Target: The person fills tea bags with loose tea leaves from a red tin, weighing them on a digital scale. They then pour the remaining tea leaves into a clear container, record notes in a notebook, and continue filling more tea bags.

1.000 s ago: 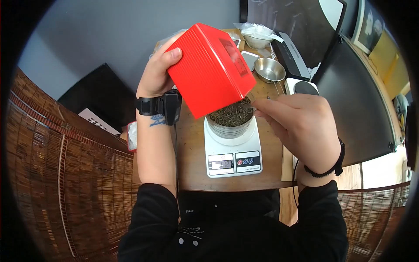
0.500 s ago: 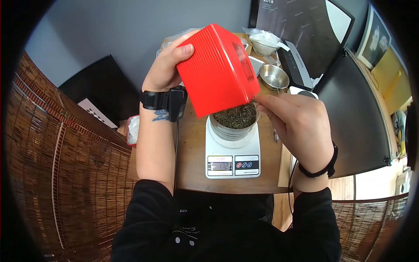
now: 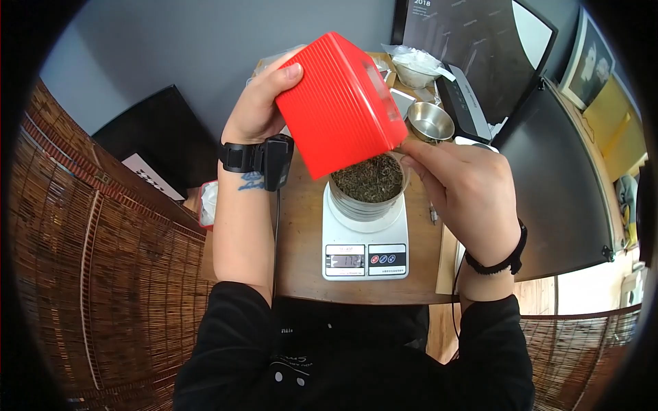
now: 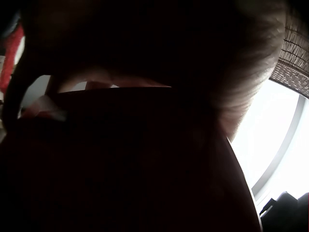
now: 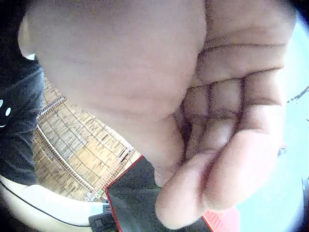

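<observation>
The left hand [image 3: 264, 103] grips a red ribbed box [image 3: 336, 106], its thumb on the near face; the box tilts over a round clear tub [image 3: 367, 205]. Dark dried leaves [image 3: 370, 179] fill the tub, which stands on a white kitchen scale [image 3: 365, 236] reading about 172. Beside the box's lower right corner, the right hand [image 3: 473, 188] pinches a thin item over the tub's rim, mostly hidden by the fingers. The right wrist view shows the curled right hand [image 5: 193, 121] from the palm side. In the left wrist view the box [image 4: 135, 159] is very dark.
Behind the right hand are a metal pan [image 3: 430, 122], a bowl with plastic wrap [image 3: 417, 67] and a long black device [image 3: 466, 103]. A small metal piece [image 3: 433, 214] lies on the wooden table [image 3: 301, 253]. A red-rimmed bin [image 3: 208, 204] is at the left.
The box and the right fingertips have risen slightly from the tub, showing more of the leaves. The head view has shifted a little. Both hands keep their hold.
</observation>
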A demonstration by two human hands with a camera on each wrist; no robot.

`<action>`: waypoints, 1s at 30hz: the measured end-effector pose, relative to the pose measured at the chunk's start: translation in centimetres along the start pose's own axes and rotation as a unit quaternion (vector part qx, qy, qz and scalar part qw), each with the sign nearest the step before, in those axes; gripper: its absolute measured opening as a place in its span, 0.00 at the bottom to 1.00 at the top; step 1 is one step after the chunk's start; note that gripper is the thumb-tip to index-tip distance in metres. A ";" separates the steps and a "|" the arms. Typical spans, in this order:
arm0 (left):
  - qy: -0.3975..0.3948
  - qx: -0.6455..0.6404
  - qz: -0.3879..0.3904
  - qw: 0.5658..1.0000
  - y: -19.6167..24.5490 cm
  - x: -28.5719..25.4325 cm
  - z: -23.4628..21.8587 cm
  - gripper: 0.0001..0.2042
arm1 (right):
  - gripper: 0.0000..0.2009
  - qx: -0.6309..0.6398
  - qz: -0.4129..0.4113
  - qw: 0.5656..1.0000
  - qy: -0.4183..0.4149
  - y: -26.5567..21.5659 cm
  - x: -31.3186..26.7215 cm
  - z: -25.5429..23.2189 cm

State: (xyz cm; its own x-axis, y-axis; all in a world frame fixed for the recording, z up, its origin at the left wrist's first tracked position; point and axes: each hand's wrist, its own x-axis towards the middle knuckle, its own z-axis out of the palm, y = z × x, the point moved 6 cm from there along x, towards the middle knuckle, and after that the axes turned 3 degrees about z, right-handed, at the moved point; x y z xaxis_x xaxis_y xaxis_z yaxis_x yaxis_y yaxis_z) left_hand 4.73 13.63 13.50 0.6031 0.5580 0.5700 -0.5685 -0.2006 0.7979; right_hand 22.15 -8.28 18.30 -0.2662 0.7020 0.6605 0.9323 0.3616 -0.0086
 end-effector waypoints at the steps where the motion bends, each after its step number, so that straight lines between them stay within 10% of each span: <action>1: 0.011 -0.016 -0.003 1.000 -0.1 0.0 -0.3 0.30 | 0.05 0.000 0.000 1.000 0.000 0.0 0.0 -0.1; 27: -0.014 -0.041 -0.014 0.999 0.7 -0.1 1.5 0.30 | 0.08 0.008 0.012 1.000 -0.001 -0.2 -0.8 -3.0; 30: 0.020 0.124 -0.018 0.992 1.1 0.0 2.2 0.29 | 0.08 0.014 0.020 1.000 -0.019 -0.1 -1.0 -2.9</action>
State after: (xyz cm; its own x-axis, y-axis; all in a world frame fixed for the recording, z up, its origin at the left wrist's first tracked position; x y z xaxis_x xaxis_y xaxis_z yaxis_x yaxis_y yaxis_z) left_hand 5.31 11.66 14.79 0.5958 0.5983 0.5358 -0.3891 -0.3687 0.8442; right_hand 23.03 -10.84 19.79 -0.2388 0.7384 0.6306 0.9352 0.3497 -0.0553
